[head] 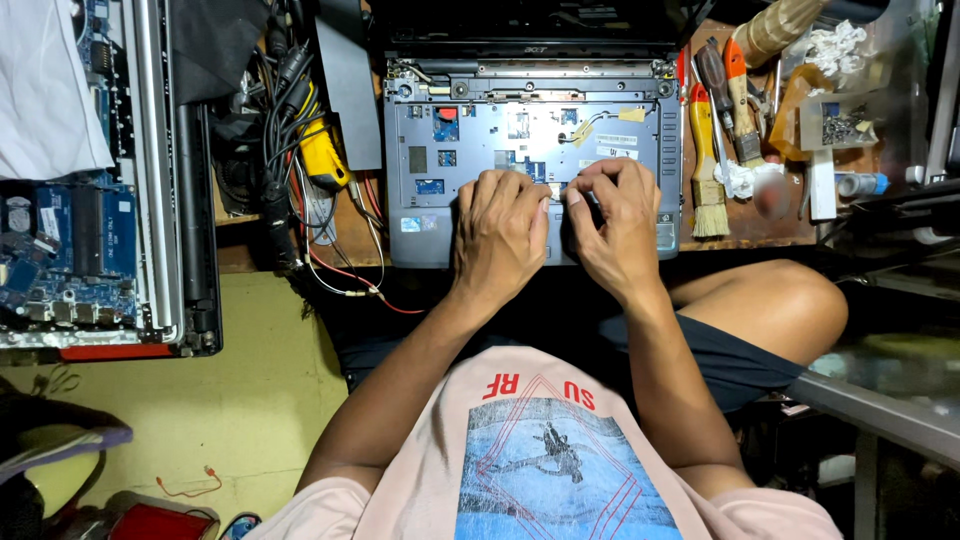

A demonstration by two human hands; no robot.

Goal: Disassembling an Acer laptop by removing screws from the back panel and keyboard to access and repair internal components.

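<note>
A grey laptop (430, 130) with its keyboard removed lies open on the wooden bench, its inner frame and blue circuit parts showing. My left hand (500, 235) rests on the front middle of the laptop, fingers curled and fingertips pressing down near the centre. My right hand (618, 225) sits beside it, touching it thumb to finger, pinching at something small and dark on the laptop's deck. What lies between the fingers is hidden. A thin white cable (590, 125) runs across the frame just beyond the hands.
A second opened laptop with a blue circuit board (70, 250) lies at the left. A yellow tool and a tangle of black and red cables (310, 160) sit between them. Screwdrivers, a brush (708, 150) and a small clear box of screws (840, 120) lie at the right.
</note>
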